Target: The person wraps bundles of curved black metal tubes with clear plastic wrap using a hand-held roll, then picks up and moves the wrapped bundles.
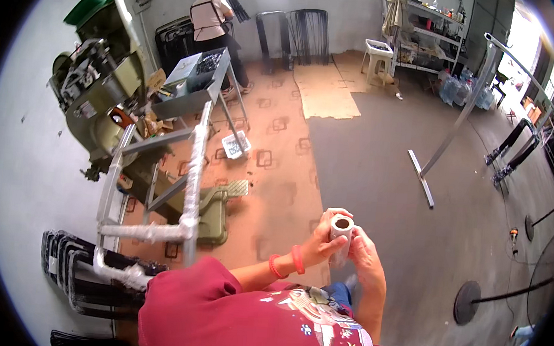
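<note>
A roll of clear stretch film (342, 231) stands nearly upright in front of my body, its hollow core facing up. My left hand (323, 240) is wrapped round its upper left side, thumb across the front. On the other side my right hand (367, 260) is closed against the roll, its fingertips at the film; the lower part of the roll is partly hidden. To my left stands a metal frame (196, 174) with clear film wound round its bars. My hands are apart from it.
An olive-green machine (97, 108) stands at the left wall, its pedal base on the floor. Black metal frames (77, 281) are stacked at lower left. A co-worker (212, 17) stands by a metal parts table (216, 83). A T-footed metal stand (447, 139) and round-based stands (467, 302) are to the right.
</note>
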Demonstrator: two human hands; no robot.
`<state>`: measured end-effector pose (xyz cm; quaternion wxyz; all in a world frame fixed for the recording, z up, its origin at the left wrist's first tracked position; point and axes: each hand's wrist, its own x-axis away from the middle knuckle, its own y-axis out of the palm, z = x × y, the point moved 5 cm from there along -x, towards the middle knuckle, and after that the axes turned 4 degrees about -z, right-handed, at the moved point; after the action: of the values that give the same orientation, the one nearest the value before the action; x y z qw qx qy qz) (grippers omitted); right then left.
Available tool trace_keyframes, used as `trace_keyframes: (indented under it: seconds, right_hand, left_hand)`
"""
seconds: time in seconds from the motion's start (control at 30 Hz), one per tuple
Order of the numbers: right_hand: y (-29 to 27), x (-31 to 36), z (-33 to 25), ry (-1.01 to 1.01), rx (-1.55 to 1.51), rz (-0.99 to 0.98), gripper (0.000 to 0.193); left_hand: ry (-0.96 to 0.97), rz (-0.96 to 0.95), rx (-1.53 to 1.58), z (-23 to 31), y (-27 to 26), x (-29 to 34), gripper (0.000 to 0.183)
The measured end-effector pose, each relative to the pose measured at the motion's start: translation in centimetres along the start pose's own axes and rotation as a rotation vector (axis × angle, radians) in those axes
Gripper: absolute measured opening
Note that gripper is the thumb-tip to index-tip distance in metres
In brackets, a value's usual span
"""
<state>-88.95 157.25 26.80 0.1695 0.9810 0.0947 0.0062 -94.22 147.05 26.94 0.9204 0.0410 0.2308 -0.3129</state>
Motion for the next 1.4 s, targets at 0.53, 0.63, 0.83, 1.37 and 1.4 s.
trace_keyframes:
  seconds: [0.53, 0.63, 0.83, 1.37, 1.4]
  right_hand:
    - [-25.3, -47.3, -9.1, 0.181, -0.100, -0.312, 0.041]
    - [-27.2, -56.4, -8.7, 0.244, -0.070, -0.393, 0.039]
    - [-31.4, -73.9, -8.7, 0.344, -0.136, -0.317, 0.040]
    - [-44.8, -116.0, -4.6, 0.409, -0.150, -0.106, 0.040]
    - [-43.7, -120.3, -4.7, 0.410, -0.130, -0.175, 0.039]
  left_hand:
    - [-0.270, 0.239, -0.193, -20.2, -16.3, -37.5, 0.019]
    - [-0.464, 0.487, -0.128, -26.1, -22.8, -37.0, 0.016]
    - [-0.553, 0.504, -0.254, -37.1, -35.9, -47.6, 0.016]
    - [-0.568, 0.017, -0.329, -50.9, -58.8, -81.8, 0.020]
    - [-0.549, 0.081, -0.369, -50.9, -61.1, -83.0, 0.019]
